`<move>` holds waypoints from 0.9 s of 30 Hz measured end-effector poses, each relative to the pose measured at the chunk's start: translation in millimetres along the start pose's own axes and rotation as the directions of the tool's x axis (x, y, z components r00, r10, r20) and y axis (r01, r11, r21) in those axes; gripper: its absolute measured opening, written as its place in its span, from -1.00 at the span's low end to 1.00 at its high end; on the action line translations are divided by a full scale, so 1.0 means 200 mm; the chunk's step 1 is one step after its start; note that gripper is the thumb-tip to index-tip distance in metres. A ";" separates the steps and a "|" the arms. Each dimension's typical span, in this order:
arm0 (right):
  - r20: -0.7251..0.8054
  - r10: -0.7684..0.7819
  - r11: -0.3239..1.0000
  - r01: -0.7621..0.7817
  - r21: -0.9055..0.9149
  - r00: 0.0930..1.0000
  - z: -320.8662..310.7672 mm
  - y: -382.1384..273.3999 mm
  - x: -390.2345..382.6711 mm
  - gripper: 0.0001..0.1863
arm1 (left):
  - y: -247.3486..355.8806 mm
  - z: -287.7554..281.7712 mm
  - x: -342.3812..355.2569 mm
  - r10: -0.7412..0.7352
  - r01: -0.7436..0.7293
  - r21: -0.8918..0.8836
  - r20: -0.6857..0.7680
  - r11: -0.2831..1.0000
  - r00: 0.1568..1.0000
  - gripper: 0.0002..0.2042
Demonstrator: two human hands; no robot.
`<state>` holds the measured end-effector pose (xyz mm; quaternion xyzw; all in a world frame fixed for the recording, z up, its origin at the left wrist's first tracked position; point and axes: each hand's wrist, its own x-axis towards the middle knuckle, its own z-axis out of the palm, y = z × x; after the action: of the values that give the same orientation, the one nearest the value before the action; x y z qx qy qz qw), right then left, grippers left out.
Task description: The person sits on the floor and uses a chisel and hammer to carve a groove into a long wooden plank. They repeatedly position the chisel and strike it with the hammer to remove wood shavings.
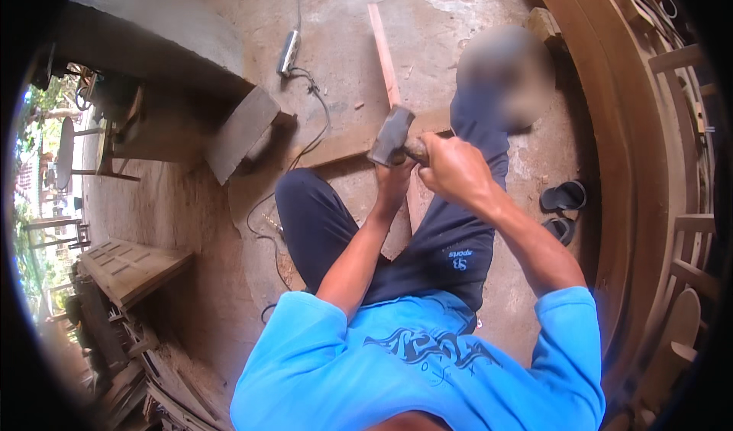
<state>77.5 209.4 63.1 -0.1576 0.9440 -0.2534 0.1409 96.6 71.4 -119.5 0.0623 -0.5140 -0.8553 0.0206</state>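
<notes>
My right hand (456, 170) is wrapped round the short wooden handle of a hammer (392, 135), whose heavy grey head points up and left. Just below that head is my left hand (394, 182), closed near a long, narrow wooden strip (384, 57). The hammer head covers most of the left fingers, so what they hold cannot be made out. Running away from me, the strip passes over a flat board (336, 153) that lies crosswise on the floor. Its near end shows between my legs.
A power strip (289, 52) with a dark cable lies at the far left, beside a large grey block-like structure (164, 30). Black sandals (563, 196) sit to the right, by a long brown timber (611, 141). Stacked wooden pieces (134, 271) stand at the left.
</notes>
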 end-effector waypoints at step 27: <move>-0.596 -0.265 0.889 0.431 0.153 0.758 -0.26 -0.13 -0.13 -0.83 | 0.04 0.01 0.01 0.071 -0.113 0.436 0.111 0.893 0.991 -0.76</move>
<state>89.2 220.0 125.6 -0.2290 0.8507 -0.4411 -0.1712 94.5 68.0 -111.3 0.0014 -0.6973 -0.7164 0.0226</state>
